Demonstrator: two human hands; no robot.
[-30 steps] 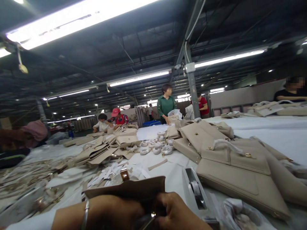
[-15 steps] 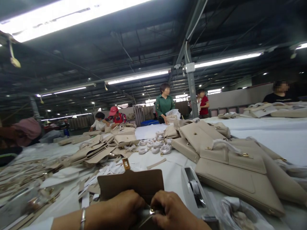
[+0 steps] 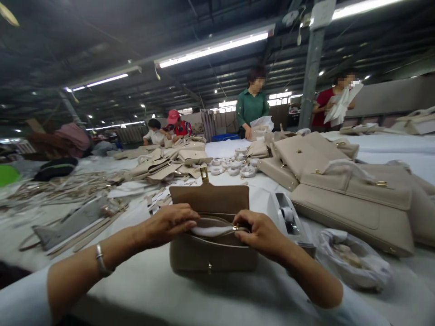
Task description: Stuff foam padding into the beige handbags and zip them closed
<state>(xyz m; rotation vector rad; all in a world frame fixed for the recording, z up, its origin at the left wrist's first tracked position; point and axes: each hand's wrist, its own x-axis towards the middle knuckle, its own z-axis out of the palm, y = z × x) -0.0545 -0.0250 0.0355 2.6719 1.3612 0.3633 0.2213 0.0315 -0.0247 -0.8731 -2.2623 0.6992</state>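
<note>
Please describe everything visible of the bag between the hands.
The bag is taupe, leather-like. It appears to rest on the white table, mouth open upward. Behind, its raised flap bears a gold clasp; a gold lock marks the front. White material shows inside an open zip. The left hand touches the opening's left side, the right hand its right end.

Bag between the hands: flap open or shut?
Open: the flap stands raised at the back of the bag, and white material shows inside, between left hand and right hand.
</note>
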